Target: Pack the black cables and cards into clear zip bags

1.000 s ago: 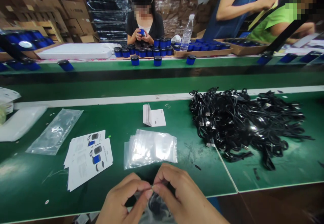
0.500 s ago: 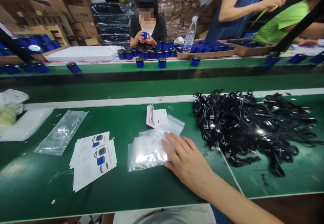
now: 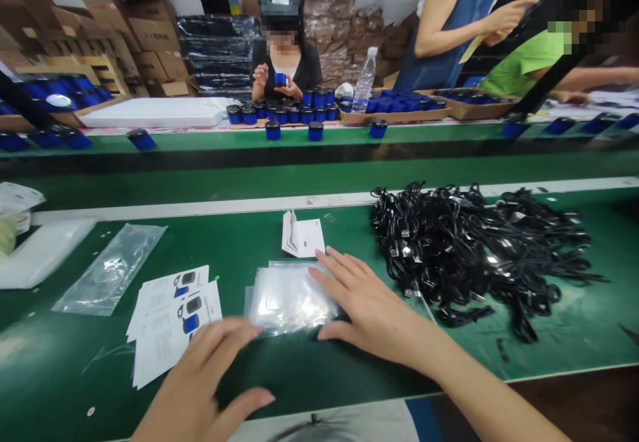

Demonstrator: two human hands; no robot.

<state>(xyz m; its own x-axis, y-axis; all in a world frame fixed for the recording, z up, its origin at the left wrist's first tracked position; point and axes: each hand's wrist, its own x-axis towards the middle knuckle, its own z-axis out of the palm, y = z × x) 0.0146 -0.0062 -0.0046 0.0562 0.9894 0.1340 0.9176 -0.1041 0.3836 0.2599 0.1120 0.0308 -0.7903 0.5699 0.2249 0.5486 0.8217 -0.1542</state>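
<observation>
On the green table, a stack of clear plastic bags (image 3: 292,299) lies in front of me. My right hand (image 3: 357,302) rests at the stack's right edge, fingers apart and thumb spread. At the near left of the bags is my left hand (image 3: 210,375), its thumb and fingers apart and nothing between them. Its fingertips come close to the stack's left corner; I cannot tell if they touch. Printed leaflets (image 3: 170,329) lie fanned out, partly behind my left hand. Just beyond the bags stands a small pile of folded white papers (image 3: 304,235).
A heap of black USB cables (image 3: 469,249) covers the right side. A flat clear bag (image 3: 112,269) lies at left. Beyond, blue jars with black lids (image 3: 315,130) stand on a green ledge, and a co-worker (image 3: 284,62) opposite holds one. More people stand at the back right.
My left hand has come into view from below, beside the bags. The bags now lie more squarely stacked under my right hand. The co-worker opposite has lifted one hand off the jar.
</observation>
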